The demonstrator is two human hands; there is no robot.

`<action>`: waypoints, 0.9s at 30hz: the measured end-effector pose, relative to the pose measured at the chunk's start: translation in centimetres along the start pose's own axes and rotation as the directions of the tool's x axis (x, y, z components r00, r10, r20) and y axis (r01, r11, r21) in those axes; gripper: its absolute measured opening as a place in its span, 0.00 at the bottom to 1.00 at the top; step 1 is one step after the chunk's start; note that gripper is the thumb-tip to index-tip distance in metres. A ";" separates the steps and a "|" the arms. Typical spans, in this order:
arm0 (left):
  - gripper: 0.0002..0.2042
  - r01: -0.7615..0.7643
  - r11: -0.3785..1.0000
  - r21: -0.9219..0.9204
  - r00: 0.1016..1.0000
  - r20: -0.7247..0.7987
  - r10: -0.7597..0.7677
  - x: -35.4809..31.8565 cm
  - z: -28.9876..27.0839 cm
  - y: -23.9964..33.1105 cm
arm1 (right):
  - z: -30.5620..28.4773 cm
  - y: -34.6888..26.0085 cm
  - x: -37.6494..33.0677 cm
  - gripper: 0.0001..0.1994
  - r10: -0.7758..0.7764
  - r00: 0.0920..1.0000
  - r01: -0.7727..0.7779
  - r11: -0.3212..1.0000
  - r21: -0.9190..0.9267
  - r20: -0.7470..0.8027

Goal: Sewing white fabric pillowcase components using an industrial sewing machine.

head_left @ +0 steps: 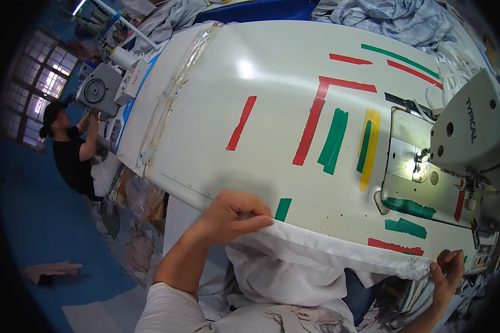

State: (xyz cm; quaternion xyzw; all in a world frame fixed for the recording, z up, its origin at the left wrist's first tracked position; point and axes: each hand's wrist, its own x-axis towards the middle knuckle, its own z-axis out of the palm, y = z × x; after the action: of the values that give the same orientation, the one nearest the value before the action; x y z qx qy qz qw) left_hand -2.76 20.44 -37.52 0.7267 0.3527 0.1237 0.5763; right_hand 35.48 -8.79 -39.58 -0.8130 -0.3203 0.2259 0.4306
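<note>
White fabric (289,272) hangs at the near edge of the bench (205,122), its folded border spanning both grips. Left hand (233,215): grip pinching the border. Right hand (449,270): grip pinching it farther along, nearer the sewing machine (469,133).

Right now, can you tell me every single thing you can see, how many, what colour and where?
held cloth: one, white, along the table's near edge
table: one, white, middle
tape strips: many, red, green and yellow, mostly on the table
near sewing machine: one, pale grey, right
far sewing machine: one, grey, upper left
other person: one, black clothes, far left
window: one, dark bars, upper left
cloth pile: one, blue-grey, top right
floor: one, blue, lower left
tiny bits near the rim: too blurry to count
left hand: one, bare, pinching the held cloth
right hand: one, bare, pinching its right end
</note>
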 end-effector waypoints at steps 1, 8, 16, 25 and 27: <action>0.01 0.005 1.000 0.004 1.000 -0.023 -0.004 0.0 0.1 0.0 | 0.1 -0.1 0.0 0.17 0.011 1.000 -0.011 1.000 0.011 -0.001; 0.03 0.015 1.000 0.015 0.992 -0.125 -0.013 0.0 0.9 0.0 | 0.4 -0.6 0.0 0.17 0.024 0.999 -0.027 0.991 0.132 0.028; 0.06 0.031 0.992 0.119 0.984 -0.177 -0.010 0.1 1.5 0.1 | 0.2 -0.5 0.0 0.17 0.039 0.999 -0.041 0.995 0.094 0.020; 0.05 -0.098 0.873 0.478 0.963 -0.175 0.204 0.2 2.6 0.8 | 0.0 0.1 0.0 0.17 0.001 1.000 -0.002 0.999 0.036 0.012; 0.04 -0.161 0.809 0.565 0.946 -0.145 0.289 0.2 2.8 1.1 | 0.0 0.1 0.0 0.17 0.039 0.999 -0.039 0.998 0.043 0.013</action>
State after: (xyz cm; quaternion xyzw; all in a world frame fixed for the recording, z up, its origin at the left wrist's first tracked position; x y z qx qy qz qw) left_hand -0.60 18.37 -37.34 0.8787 0.3466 0.1667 0.2826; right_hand 35.48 -8.81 -39.67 -0.8082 -0.3019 0.2460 0.4417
